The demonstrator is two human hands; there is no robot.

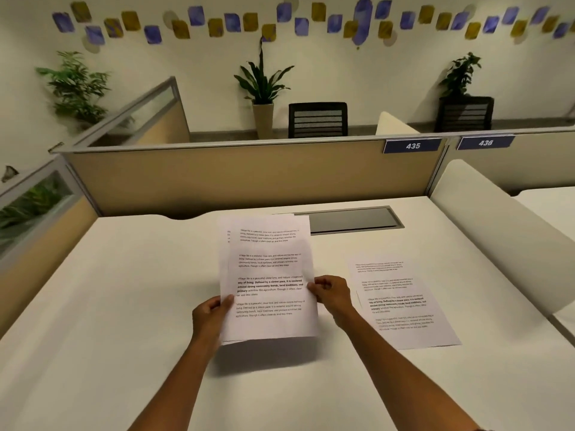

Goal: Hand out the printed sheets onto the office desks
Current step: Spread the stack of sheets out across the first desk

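Observation:
I hold a small stack of printed sheets (pixel 267 275) above the middle of a white office desk (pixel 124 306). My left hand (pixel 210 315) grips the stack's lower left edge, thumb on top. My right hand (pixel 331 293) pinches the right edge of the front sheet. A second sheet peeks out behind along the left and top edges. One printed sheet (pixel 401 303) lies flat on the desk to the right of my right hand, apart from it.
A grey cable hatch (pixel 351 219) is set into the desk's far side. Tan partition walls (pixel 249 178) enclose the back and left, with labels 435 (pixel 413 146) and 436. A white divider (pixel 497 231) bounds the right. Chairs and plants stand beyond.

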